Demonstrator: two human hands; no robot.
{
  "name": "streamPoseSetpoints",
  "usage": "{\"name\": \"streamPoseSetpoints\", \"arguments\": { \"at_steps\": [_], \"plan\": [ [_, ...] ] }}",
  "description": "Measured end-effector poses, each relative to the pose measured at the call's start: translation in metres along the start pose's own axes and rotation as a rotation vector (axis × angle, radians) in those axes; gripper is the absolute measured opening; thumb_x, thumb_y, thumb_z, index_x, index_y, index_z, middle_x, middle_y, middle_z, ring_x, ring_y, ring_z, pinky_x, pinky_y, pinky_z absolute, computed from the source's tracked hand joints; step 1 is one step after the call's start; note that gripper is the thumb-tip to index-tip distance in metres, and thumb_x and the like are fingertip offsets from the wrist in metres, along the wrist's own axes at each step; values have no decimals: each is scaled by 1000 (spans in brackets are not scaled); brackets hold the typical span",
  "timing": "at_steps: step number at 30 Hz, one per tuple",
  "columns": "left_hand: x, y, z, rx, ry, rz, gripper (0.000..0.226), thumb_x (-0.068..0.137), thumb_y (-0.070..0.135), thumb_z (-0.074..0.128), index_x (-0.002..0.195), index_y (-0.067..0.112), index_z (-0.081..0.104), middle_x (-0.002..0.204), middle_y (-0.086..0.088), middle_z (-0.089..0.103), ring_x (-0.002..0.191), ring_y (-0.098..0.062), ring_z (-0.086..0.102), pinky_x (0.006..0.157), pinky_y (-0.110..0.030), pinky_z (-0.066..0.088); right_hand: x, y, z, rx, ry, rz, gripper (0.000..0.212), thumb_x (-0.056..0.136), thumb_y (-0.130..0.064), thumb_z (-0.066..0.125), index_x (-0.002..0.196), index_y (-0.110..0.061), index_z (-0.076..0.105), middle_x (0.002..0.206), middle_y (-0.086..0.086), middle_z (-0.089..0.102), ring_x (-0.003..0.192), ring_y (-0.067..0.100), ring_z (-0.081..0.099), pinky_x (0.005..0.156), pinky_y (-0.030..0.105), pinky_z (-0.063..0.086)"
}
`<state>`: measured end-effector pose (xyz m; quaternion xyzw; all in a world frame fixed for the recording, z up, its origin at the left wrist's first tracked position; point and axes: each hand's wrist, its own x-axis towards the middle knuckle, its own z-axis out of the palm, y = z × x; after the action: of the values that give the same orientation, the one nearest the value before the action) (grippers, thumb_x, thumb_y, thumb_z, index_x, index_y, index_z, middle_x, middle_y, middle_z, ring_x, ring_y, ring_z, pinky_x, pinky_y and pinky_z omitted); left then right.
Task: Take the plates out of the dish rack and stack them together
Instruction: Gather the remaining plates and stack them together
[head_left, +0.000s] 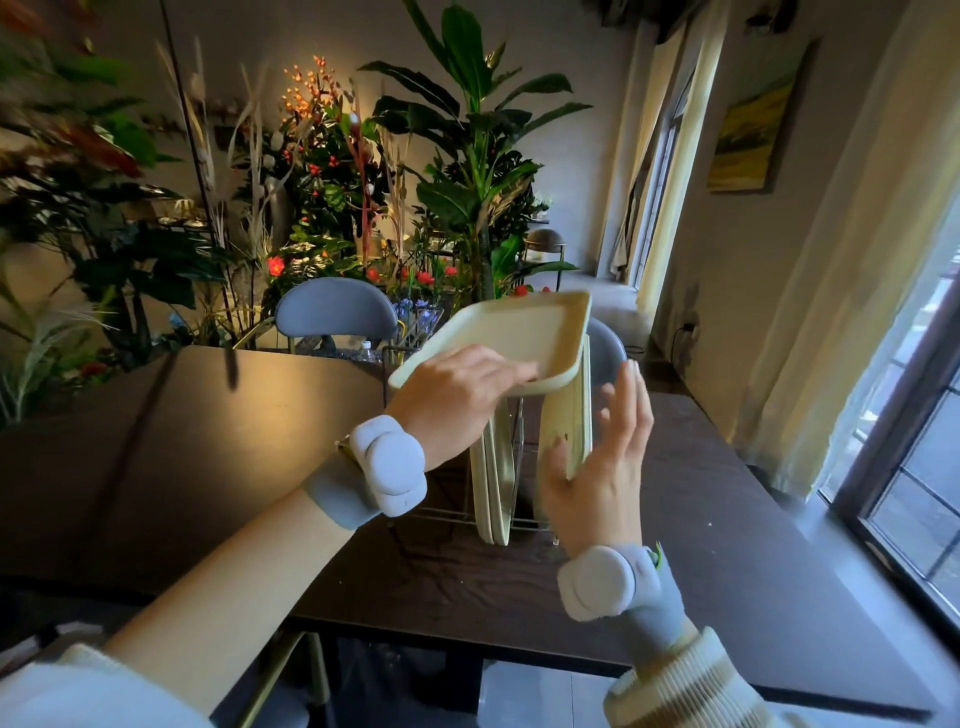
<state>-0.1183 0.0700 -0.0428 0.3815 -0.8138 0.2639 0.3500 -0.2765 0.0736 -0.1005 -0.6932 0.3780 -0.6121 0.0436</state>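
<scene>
Plates first: needing a firm hold on the lifted one while reaching for the next. Nearest, right hand (597, 467) hovering with grip released, fingers spread, thumb just touching the face of the pale cream rectangular plate standing upright at the right of the rack (566, 415); closing thumb and fingers on both faces before lifting straight up, avoiding scraping the wires. Left hand (457, 400) grasping the pale cream rectangular plate with rounded corners and raised rim (519, 332), holding it tilted nearly flat above the rack, fingers lying over its near edge. Two more cream plates (493, 467) standing on edge in the thin wire dish rack (452, 512) on the dark wooden worktop (701, 493). Looking smooth, matte, light, probably plastic. Beyond, grey-blue chair (335, 309) facing in.
</scene>
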Motion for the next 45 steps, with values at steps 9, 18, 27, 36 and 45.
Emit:
{"name": "streamPoseSetpoints", "arguments": {
  "at_steps": [9, 18, 27, 36, 45],
  "plan": [
    [-7, -1, 10, 432, -81, 305, 25, 81, -3, 46, 81, 16, 62, 75, 3, 70, 81, -21, 64, 83, -38, 45, 16, -9, 20, -438, -364, 21, 35, 80, -16, 54, 114, -8, 56, 106, 11, 66, 100, 36, 60, 81, 41, 48],
    [-24, -14, 4, 258, 143, 91, 38, 88, 5, 34, 122, 16, 45, 134, -3, 41, 127, -27, 32, 111, -46, 22, 1, 0, 25, -13, -362, 18, 50, 85, -16, 46, 132, -31, 45, 120, 4, 63, 108, 21, 55, 91, 32, 44],
    [-27, -1, 21, -328, 291, -345, 83, 77, -6, 61, 139, 24, 12, 145, -13, 16, 137, -24, 11, 111, -15, 11, -5, 6, 32, 260, -225, 9, 43, 89, -25, 46, 131, -33, 43, 120, -14, 55, 109, 10, 56, 95, 34, 49],
    [-19, 2, 57, -823, 93, -839, 69, 52, 46, 63, 115, 22, 48, 124, -13, 42, 120, -26, 39, 103, -23, 29, -5, 0, 38, 513, -58, 277, 40, 83, -35, 52, 121, -25, 52, 117, 13, 63, 111, 30, 59, 93, 56, 48],
    [-31, 0, 63, -772, 5, -811, 54, 68, 21, 58, 117, 33, 37, 127, -12, 47, 119, -28, 42, 102, -43, 35, -18, 7, 48, 608, -28, 429, 19, 83, -31, 53, 99, -39, 59, 86, -22, 66, 90, 7, 61, 87, 35, 49]
  ]
}}
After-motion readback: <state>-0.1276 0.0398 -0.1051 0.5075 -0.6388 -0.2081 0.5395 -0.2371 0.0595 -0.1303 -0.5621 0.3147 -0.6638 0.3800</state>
